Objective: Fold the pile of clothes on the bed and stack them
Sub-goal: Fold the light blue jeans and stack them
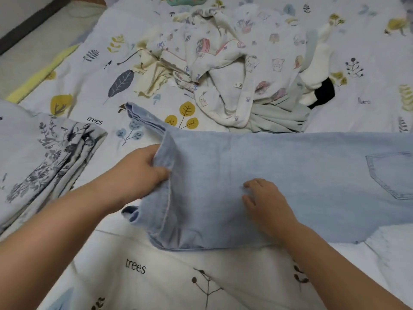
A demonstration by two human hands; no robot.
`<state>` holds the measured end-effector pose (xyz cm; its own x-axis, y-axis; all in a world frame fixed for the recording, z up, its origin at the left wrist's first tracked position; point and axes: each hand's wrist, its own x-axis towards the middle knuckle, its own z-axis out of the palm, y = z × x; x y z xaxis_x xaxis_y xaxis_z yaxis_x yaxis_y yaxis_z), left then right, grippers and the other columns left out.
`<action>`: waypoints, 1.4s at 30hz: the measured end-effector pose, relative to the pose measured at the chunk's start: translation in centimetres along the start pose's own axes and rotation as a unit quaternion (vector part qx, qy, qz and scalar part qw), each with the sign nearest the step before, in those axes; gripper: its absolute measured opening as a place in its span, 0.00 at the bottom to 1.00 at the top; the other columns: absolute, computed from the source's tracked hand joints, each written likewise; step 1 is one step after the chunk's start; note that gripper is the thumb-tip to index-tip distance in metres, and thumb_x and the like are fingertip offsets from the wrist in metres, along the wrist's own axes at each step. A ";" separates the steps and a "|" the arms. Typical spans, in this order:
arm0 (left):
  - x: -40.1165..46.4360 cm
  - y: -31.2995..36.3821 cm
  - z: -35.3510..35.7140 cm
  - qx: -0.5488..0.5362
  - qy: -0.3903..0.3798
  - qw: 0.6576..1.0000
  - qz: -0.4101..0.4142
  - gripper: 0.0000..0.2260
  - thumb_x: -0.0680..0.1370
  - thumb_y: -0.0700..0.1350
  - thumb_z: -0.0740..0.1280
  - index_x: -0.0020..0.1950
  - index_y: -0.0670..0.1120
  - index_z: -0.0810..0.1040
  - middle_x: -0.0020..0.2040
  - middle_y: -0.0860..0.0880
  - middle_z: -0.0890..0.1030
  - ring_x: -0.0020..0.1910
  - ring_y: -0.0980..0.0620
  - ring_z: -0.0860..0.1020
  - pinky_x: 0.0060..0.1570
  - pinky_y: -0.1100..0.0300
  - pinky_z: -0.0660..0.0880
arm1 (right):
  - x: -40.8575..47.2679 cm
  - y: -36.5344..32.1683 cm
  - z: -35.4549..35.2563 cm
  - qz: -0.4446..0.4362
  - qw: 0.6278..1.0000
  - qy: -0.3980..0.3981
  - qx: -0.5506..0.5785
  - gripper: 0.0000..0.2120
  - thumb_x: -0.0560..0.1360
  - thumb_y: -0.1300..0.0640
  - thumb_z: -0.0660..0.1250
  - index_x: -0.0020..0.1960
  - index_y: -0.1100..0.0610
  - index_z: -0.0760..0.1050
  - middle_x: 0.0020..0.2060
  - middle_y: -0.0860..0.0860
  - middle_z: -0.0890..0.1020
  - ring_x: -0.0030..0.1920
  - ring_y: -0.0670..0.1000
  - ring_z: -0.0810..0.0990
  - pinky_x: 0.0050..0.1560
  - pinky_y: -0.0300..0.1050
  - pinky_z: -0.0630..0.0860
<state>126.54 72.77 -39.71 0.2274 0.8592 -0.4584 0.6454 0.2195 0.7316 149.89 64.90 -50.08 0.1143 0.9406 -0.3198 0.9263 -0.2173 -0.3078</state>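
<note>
A person bends over a bed [223, 276] to fold a pair of light blue jeans [279, 175], laid flat across the printed sheet and running off frame at 3 o'clock, a back pocket showing near that edge.

The left hand [143, 173] grips the hem end of the legs at about 9 o'clock of the jeans, fingers curled round the doubled cloth and lifting it slightly. This looks like the start of a fold toward the waist. The right hand [263, 198] rests on the denim just right of the hem end, its fingers loosely bent and holding nothing; it seems placed there to pin the fabric flat and mark the fold line while the other end travels.

The unfolded pile [234, 70] lies at 12 o'clock, well apart from the hands: pale printed garments tangled with a mint-green piece and white and black socks [317, 86] at its right. At 9 o'clock sits a folded floral cloth [55, 157], possibly the start of the stack, kept near so that finished pieces can go there.

Most of the task looks still ahead.
</note>
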 end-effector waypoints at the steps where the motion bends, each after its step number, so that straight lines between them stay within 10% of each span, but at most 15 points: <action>1: 0.0 1.2 1.3 0.030 0.007 0.999 0.024 0.09 0.75 0.38 0.64 0.47 0.52 0.76 0.44 0.52 0.82 0.44 0.49 0.80 0.45 0.53 0.78 | -0.2 1.0 -0.6 0.006 1.000 0.000 -0.002 0.17 0.79 0.55 0.57 0.66 0.56 0.69 0.64 0.53 0.71 0.64 0.54 0.67 0.63 0.45 0.65; 8: 1.4 6.9 12.9 0.198 0.016 0.976 0.091 0.21 0.78 0.41 0.59 0.71 0.50 0.65 0.61 0.43 0.77 0.58 0.43 0.74 0.47 0.59 0.67 | -2.1 8.9 -4.7 0.052 0.999 -0.004 0.006 0.16 0.78 0.57 0.58 0.66 0.54 0.70 0.63 0.52 0.73 0.64 0.53 0.68 0.61 0.44 0.64; 22: 5.0 8.8 30.9 0.212 -0.188 0.949 0.140 0.15 0.81 0.44 0.57 0.66 0.43 0.71 0.62 0.41 0.76 0.61 0.44 0.73 0.58 0.57 0.66 | -1.0 18.1 -6.2 0.168 0.966 0.039 0.191 0.13 0.80 0.59 0.56 0.61 0.60 0.73 0.56 0.58 0.78 0.57 0.57 0.75 0.53 0.45 0.68; 31: 5.8 4.3 25.2 0.344 0.030 0.929 0.133 0.18 0.76 0.43 0.60 0.67 0.47 0.71 0.63 0.46 0.71 0.62 0.45 0.69 0.59 0.56 0.66 | 2.4 12.5 -3.3 0.186 0.942 0.029 0.277 0.18 0.75 0.56 0.66 0.61 0.60 0.65 0.57 0.59 0.76 0.57 0.59 0.76 0.54 0.48 0.72; 37: 5.9 3.7 25.0 0.355 0.120 0.912 0.165 0.21 0.76 0.43 0.62 0.69 0.39 0.70 0.70 0.35 0.67 0.68 0.36 0.67 0.65 0.41 0.63 | 1.2 15.1 -5.1 0.119 0.940 0.235 0.215 0.16 0.74 0.65 0.61 0.58 0.54 0.64 0.40 0.50 0.73 0.38 0.54 0.71 0.38 0.44 0.64; 42: 6.6 1.0 26.7 0.433 0.000 0.896 0.095 0.26 0.82 0.55 0.47 0.77 0.51 0.42 0.77 0.48 0.40 0.76 0.47 0.41 0.72 0.47 0.42 | 0.7 18.8 -4.8 0.200 0.974 0.001 0.103 0.24 0.79 0.60 0.55 0.73 0.58 0.53 0.63 0.58 0.73 0.59 0.60 0.75 0.56 0.51 0.71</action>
<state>148.14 66.33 -55.43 0.3937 0.8427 -0.3673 0.9188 -0.3726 0.1298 169.09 62.69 -51.77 0.4524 0.7702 -0.4496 0.7160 -0.6142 -0.3318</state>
